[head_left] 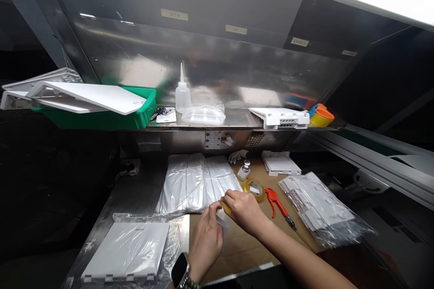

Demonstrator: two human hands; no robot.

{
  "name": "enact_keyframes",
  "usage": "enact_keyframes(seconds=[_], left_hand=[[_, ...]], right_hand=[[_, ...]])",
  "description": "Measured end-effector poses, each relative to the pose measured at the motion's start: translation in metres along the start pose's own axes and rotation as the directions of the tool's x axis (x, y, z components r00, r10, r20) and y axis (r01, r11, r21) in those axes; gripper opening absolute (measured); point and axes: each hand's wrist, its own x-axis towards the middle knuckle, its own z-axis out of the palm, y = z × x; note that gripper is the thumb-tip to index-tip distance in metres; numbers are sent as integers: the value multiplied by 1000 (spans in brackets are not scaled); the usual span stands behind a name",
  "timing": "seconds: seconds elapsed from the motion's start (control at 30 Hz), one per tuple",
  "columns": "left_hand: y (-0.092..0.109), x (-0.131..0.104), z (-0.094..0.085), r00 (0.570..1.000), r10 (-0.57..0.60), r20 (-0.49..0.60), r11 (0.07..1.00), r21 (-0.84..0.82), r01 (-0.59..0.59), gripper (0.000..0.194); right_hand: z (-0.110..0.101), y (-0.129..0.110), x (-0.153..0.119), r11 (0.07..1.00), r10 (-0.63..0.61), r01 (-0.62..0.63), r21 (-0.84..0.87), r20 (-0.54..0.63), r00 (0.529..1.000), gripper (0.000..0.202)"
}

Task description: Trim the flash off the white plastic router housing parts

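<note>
My left hand [206, 240] and my right hand [243, 211] meet above the brown bench cover [237, 253]. A small yellow piece [225, 208] shows at the fingertips of my curled right hand; its kind is unclear. My left thumb and fingers are pinched together close beside it. Under the fingers hangs a pale, see-through strip or film [222, 222], partly hidden by both hands. Just beyond my right hand lies a roll of yellow tape [261, 191]. A red air blow gun [278, 203] rests to its right.
Plastic bags [190, 180] are stacked behind my hands. Bagged white panels [135, 248] lie left, more bagged panels [318, 203] right. A small pump bottle [244, 170] stands behind the tape. The shelf [237, 119] above carries a green bin [135, 119] and a squeeze bottle [183, 97].
</note>
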Motion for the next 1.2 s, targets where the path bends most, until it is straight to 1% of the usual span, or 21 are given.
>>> enact_keyframes(seconds=[0.13,0.23,0.3,0.33,0.4,0.47,0.5,0.53,0.63,0.73,0.8,0.9,0.97,1.07,1.13,1.2], left_hand=[[4,0,-5,999,-22,31,999,-37,24,47],[7,1,-11,997,-59,50,993,-102,64,41],[7,1,-15,991,-96,89,977,-182,111,37],[7,0,-18,984,-125,128,957,-246,153,35],[3,-2,-22,960,-192,202,891,-373,257,31],[-3,-5,-24,942,-247,226,844,-427,324,30],[-7,-6,-23,942,-260,214,846,-419,329,30],[-10,-6,-23,944,-265,198,856,-402,325,31],[-13,-6,-18,955,-242,173,892,-348,289,34],[-7,-5,-13,971,-201,131,937,-263,230,39],[-1,-6,-12,979,-173,106,960,-205,192,40],[4,-7,-10,985,-149,89,976,-148,161,38],[5,-7,-9,986,-147,77,980,-121,156,36],[3,-8,-6,990,-133,53,987,-87,137,34],[3,-8,-5,992,-116,48,990,-77,119,35],[3,-8,-5,993,-108,50,990,-84,111,36]], right_hand=[[7,-9,0,980,113,-100,174,-68,991,10],[12,-8,0,916,232,-177,360,-114,966,10],[15,1,-1,848,319,-220,482,-132,939,15],[16,8,-1,813,363,-239,532,-141,921,20],[16,22,-4,752,442,-266,603,-163,882,32],[14,29,-8,717,486,-272,642,-181,855,39],[13,29,-11,711,489,-267,651,-184,853,38],[12,25,-14,714,476,-257,652,-182,860,34],[14,1,-20,773,380,-205,601,-179,908,18],[20,-18,-22,847,314,-179,501,-198,929,22],[24,-21,-22,879,288,-175,444,-202,936,23],[24,-17,-23,906,238,-153,395,-175,956,23],[23,-15,-23,910,224,-151,385,-154,962,23],[20,-16,-21,896,247,-174,409,-132,960,18],[18,-18,-19,867,279,-197,457,-118,953,14],[15,-19,-17,818,324,-226,528,-100,941,13]])
